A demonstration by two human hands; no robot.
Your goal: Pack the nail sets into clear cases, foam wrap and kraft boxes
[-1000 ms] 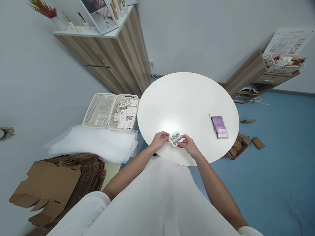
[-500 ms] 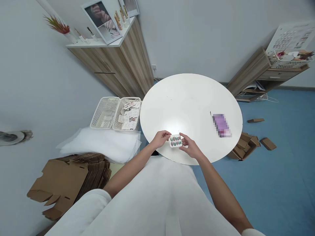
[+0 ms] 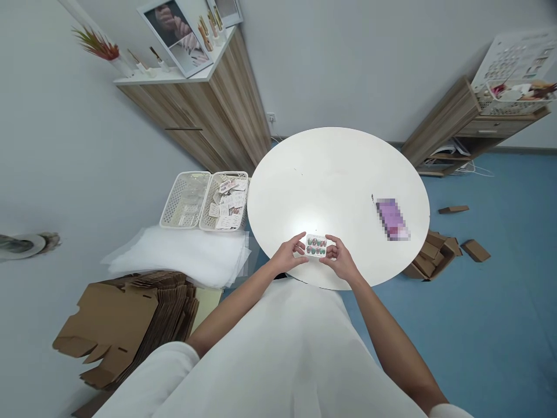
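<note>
A small clear tray of press-on nails [image 3: 315, 245], green and reddish in two rows, is held level near the front edge of the white oval table [image 3: 339, 168]. My left hand [image 3: 290, 254] grips the tray's left side, with the thumb at the near corner and the index finger at the far corner. On the opposite side my right hand [image 3: 341, 259] holds it the same way between thumb and fingers.
A blurred purple object [image 3: 391, 219] lies on the table's right. Left of the table stand two white baskets [image 3: 185, 200], one with cards [image 3: 230, 203], above white foam sheets [image 3: 178, 249] and flattened cardboard [image 3: 113, 319]. A cardboard box [image 3: 435, 255] sits on the floor at right.
The nail tray has shifted slightly right. My left hand has opened from a pinch at its upper left corner to a wider grip along the left side.
</note>
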